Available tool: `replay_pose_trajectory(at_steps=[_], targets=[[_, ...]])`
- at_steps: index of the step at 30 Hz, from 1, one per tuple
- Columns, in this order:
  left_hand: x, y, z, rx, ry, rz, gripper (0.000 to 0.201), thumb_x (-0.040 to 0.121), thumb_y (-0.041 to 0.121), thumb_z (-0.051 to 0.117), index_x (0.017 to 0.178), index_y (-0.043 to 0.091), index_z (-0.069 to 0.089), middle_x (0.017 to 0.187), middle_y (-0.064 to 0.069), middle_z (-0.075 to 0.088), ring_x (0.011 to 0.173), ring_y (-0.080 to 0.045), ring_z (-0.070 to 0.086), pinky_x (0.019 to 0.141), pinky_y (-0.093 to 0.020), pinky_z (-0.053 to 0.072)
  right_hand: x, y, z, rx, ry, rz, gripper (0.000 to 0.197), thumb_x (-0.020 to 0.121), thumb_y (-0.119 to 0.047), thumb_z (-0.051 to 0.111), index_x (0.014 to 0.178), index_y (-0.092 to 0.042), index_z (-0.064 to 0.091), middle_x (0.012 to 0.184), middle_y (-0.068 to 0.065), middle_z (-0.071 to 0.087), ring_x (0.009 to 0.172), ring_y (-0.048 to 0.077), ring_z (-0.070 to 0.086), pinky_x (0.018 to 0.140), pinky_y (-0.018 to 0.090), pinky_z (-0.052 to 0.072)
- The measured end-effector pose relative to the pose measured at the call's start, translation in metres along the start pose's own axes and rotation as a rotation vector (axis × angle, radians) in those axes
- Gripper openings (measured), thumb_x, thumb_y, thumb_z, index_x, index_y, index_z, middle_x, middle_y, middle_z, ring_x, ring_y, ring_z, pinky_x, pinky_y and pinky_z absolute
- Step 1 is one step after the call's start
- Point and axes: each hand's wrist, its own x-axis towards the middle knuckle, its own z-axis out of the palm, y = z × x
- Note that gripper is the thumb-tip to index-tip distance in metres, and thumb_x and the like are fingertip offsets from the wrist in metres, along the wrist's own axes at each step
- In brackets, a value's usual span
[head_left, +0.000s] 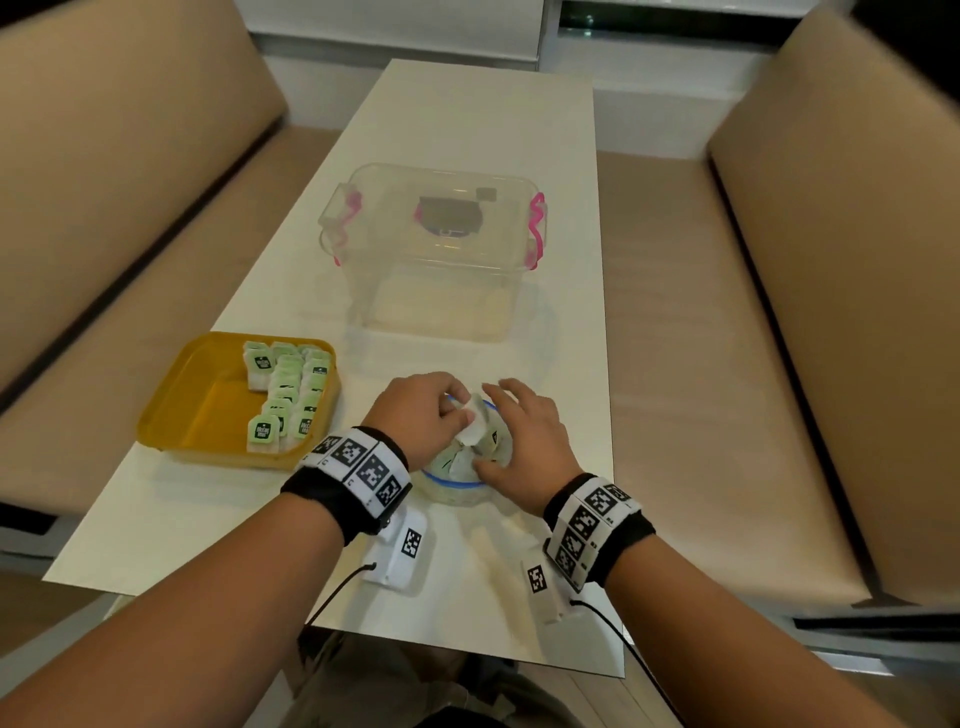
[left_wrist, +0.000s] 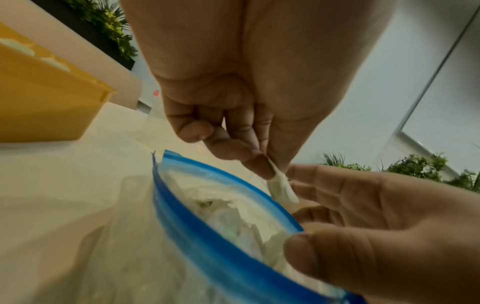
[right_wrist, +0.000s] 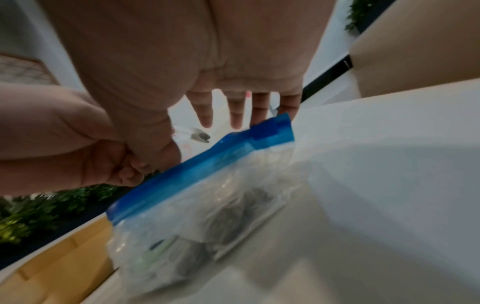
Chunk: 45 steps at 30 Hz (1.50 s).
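A clear zip bag (head_left: 451, 486) with a blue zip rim (left_wrist: 207, 216) stands near the front of the white table, its mouth open and white tea bags inside. My left hand (head_left: 426, 415) pinches one white tea bag (head_left: 475, 423) between thumb and fingertips just above the mouth; the same tea bag (left_wrist: 281, 189) hangs over the far rim. My right hand (head_left: 524, 447) spans the mouth from the right. Its thumb (left_wrist: 301, 253) is on the near rim and its fingers (right_wrist: 259, 111) reach to the far end of the zip bag (right_wrist: 207, 205).
A yellow tray (head_left: 208, 410) with several green-tagged tea bags sits left of the hands. Behind them stands a clear plastic box (head_left: 436, 249) with pink latches. Beige sofas flank the narrow table on both sides, and its front edge is close to my wrists.
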Motion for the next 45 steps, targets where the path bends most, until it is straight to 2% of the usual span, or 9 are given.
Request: replay_pose_trajectory(at_steps=[5,8,11,16,25,32,37,42,45], targets=[[0.0,0.005,-0.006,-0.209,-0.013,0.018,0.013,0.086,0.03,0.072,0.086,0.023,0.061,0.07,-0.006,0.07,0.057,-0.014,0.059,0.06,-0.03,0.052,0.006,-0.005,-0.001,0.151,0.007,-0.091,0.053,0.088,-0.027,0.055,0.141,-0.031,0.046,0.109,-0.002,0.06,0.112,0.017,0.048,0.096,0.038,0.043],[0.001,0.008,-0.006,-0.263,-0.019,0.006,0.016,0.092,0.038,0.064,0.088,0.023,0.065,0.067,0.004,0.072,0.058,-0.012,0.062,0.063,-0.03,0.054,0.009,-0.006,-0.006,0.168,0.066,-0.127,0.033,0.092,-0.012,0.048,0.115,-0.027,0.066,0.077,-0.016,0.053,0.092,0.02,0.052,0.08,0.035,0.045],[0.003,0.002,-0.001,-0.144,-0.057,-0.03,0.02,0.095,0.039,0.057,0.088,0.023,0.066,0.075,0.009,0.074,0.058,-0.004,0.061,0.069,-0.029,0.053,0.013,-0.001,-0.006,0.116,0.077,-0.077,0.024,0.095,-0.017,0.045,0.089,-0.02,0.069,0.075,-0.005,0.066,0.082,0.023,0.054,0.073,0.036,0.045],[0.002,-0.011,0.012,0.341,-0.3,-0.063,0.015,0.08,0.038,0.074,0.09,0.029,0.069,0.092,0.01,0.069,0.089,-0.012,0.064,0.085,-0.03,0.053,0.015,0.004,-0.001,0.048,0.041,-0.016,0.028,0.095,-0.027,0.05,0.071,-0.015,0.058,0.062,0.008,0.059,0.06,0.026,0.052,0.061,0.038,0.045],[0.008,-0.016,0.007,0.243,-0.26,-0.026,0.01,0.082,0.029,0.072,0.075,0.023,0.07,0.075,0.012,0.071,0.075,-0.006,0.065,0.076,-0.03,0.056,0.021,-0.004,-0.01,0.181,0.003,0.126,0.055,0.096,-0.034,0.055,0.042,-0.023,0.044,0.04,-0.006,0.041,0.045,0.01,0.039,0.049,0.021,0.028],[0.013,-0.02,-0.019,0.06,-0.138,-0.012,0.006,0.088,0.025,0.068,0.085,0.026,0.064,0.081,-0.001,0.069,0.072,-0.016,0.063,0.06,-0.022,0.045,0.028,-0.01,-0.006,0.307,0.144,0.155,0.029,0.082,-0.023,0.068,0.064,-0.017,0.045,0.061,0.004,0.056,0.059,0.021,0.051,0.059,0.033,0.045],[0.014,-0.024,-0.033,-0.054,-0.139,0.002,0.005,0.093,0.025,0.063,0.088,0.025,0.061,0.082,0.002,0.068,0.047,-0.005,0.059,0.047,-0.013,0.042,0.033,-0.022,0.001,0.445,0.125,0.105,0.02,0.089,-0.008,0.048,0.078,-0.021,0.036,0.075,0.014,0.06,0.064,0.023,0.052,0.063,0.037,0.044],[0.015,-0.027,-0.049,-0.15,-0.091,0.048,0.005,0.091,0.029,0.067,0.089,0.026,0.062,0.08,0.003,0.067,0.054,-0.01,0.06,0.048,-0.018,0.047,0.041,-0.042,0.006,0.454,-0.027,0.025,0.035,0.082,-0.048,0.069,0.105,-0.029,0.05,0.081,-0.006,0.059,0.069,0.012,0.06,0.063,0.028,0.049],[0.015,-0.031,-0.063,-0.237,-0.102,0.047,0.008,0.088,0.027,0.072,0.09,0.024,0.064,0.081,0.002,0.064,0.051,-0.011,0.057,0.047,-0.02,0.047,0.048,-0.054,0.008,0.435,-0.1,0.049,0.043,0.073,-0.053,0.075,0.104,-0.027,0.059,0.088,-0.007,0.062,0.077,0.014,0.062,0.07,0.037,0.056]])
